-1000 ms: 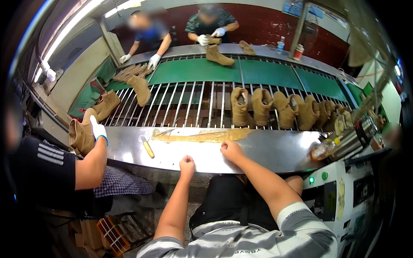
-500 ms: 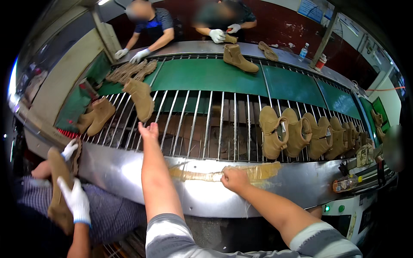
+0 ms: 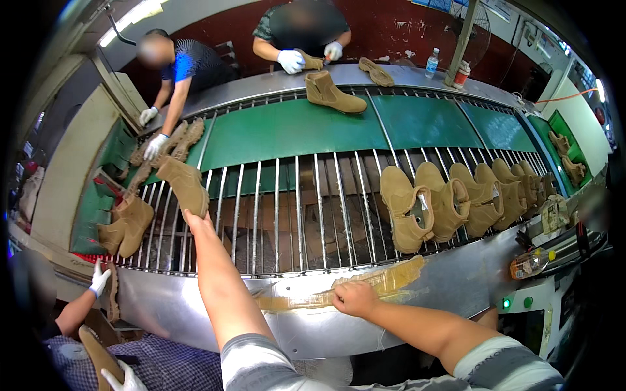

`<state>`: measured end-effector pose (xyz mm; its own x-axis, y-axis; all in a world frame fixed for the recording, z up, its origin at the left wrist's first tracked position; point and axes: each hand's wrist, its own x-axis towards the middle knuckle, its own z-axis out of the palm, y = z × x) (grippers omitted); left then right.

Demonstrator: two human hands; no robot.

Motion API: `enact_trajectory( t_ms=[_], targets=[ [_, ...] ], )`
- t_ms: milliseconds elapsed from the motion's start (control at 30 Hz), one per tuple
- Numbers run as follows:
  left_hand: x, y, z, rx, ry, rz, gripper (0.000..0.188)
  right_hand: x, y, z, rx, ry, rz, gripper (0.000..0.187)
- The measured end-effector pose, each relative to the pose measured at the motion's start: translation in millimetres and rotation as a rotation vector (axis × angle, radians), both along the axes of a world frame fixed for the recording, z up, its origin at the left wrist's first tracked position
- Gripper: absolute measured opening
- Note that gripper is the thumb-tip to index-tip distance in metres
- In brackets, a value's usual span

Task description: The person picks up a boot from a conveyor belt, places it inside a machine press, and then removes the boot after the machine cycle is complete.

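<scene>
My left hand reaches forward over the metal rods, its fingers closed round the toe end of a tan ankle boot. The boot lies on the rods, its shaft toward the far left. My right hand rests as a fist on the tan tape along the metal ledge, with nothing seen in it. Left of the held boot stand two more tan boots, close together. Several tan boots form a row on the rods to the right, toes pointing away from me.
A green sheet bears a boot and, at left, several soles under a co-worker's gloved hand. Opposite, another gloved co-worker handles a tan piece. Lower left, gloved hands hold a tan item. A bottle lies at right.
My left hand has moved left and forward, from open beside the boot to holding its toe. The far-left co-worker's hand has reached onto the soles. My view has shifted; my right fist stays on the tape.
</scene>
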<state>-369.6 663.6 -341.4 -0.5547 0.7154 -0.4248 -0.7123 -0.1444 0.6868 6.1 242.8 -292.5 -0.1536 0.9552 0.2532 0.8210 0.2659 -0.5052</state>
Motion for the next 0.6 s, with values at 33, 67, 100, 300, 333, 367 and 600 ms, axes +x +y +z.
enact_trajectory(
  t_ms=[33,67,100,300,333,367,600],
  targets=[
    [5.2,-7.1,18.4,-0.177,0.034,0.115,0.057,-0.6,-0.8,-0.2,-0.006,-0.001,0.000,0.013],
    [16.7,-24.8,40.3,-0.354,0.322,0.118,0.059,-0.1,-0.4,-1.0,0.002,-0.009,-0.015,0.014],
    [27.7,-47.4,70.3,-0.529,0.611,0.125,0.061,1.0,0.1,-1.7,0.010,-0.016,-0.032,0.014],
    [83.7,-220.3,284.3,-0.138,2.383,-0.498,0.043,-13.0,-2.5,-1.6,-0.113,0.083,-0.020,0.022],
    [108.5,-256.7,305.0,0.026,2.333,-0.504,0.043,-8.6,-4.2,1.2,-0.200,0.158,-0.066,0.023],
    [129.2,-288.5,328.7,0.194,2.276,-0.511,0.043,-3.2,-2.8,3.6,-0.283,0.236,-0.121,0.025],
    [110.9,-400.8,328.4,0.362,0.583,-0.883,0.048,48.5,-66.7,67.9,-1.114,1.923,0.229,0.062]
  ],
)
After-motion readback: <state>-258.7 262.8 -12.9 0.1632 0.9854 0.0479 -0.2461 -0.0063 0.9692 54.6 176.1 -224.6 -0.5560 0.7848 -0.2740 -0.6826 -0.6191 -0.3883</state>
